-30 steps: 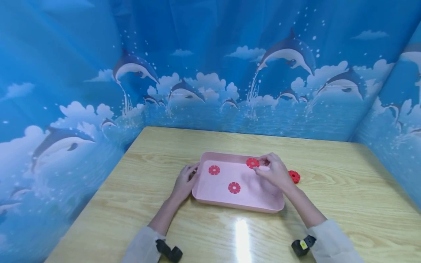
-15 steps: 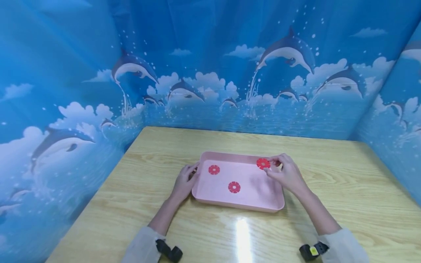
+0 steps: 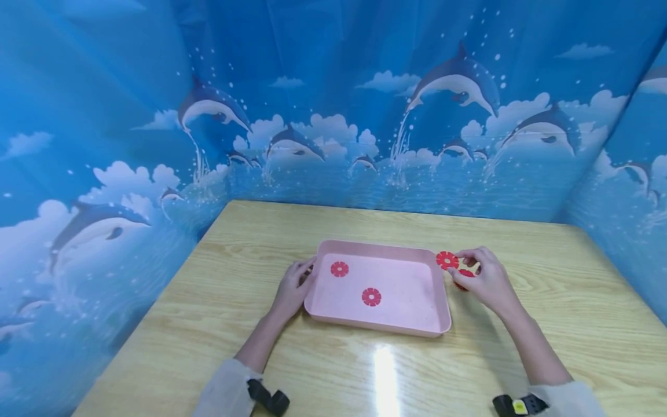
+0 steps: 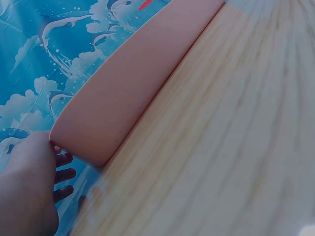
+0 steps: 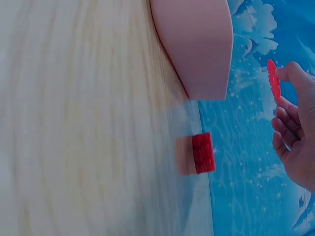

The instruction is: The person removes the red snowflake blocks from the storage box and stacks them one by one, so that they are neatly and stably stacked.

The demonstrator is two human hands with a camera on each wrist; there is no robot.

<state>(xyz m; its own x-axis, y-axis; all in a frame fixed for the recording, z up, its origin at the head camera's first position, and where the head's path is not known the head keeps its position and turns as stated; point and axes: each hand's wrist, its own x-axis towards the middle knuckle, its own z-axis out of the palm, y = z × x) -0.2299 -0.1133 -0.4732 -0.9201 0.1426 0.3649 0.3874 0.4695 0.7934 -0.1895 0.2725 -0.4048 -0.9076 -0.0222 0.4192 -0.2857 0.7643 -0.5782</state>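
A shallow pink tray (image 3: 377,325) lies on the wooden table, with two red notched discs (image 3: 372,297) flat inside it. My left hand (image 3: 292,289) holds the tray's left rim with bent fingers; in the left wrist view the hand (image 4: 29,182) meets the tray corner. Just beyond the tray's right rim, my right hand (image 3: 484,281) pinches another red notched disc (image 3: 447,260) between thumb and finger, tilted up above the table. Partly behind that hand, a short stack of red discs (image 5: 204,153) stands on the table, beside the tray and apart from it.
The wooden table (image 3: 250,243) extends around the tray on all sides. A blue dolphin-print curtain (image 3: 333,116) hangs behind and along both sides. Light glares on the table (image 3: 385,376) in front of the tray.
My right hand has moved right with its red disc, from above the tray to past its right rim, near the stack. The left hand and the tray have stayed put.
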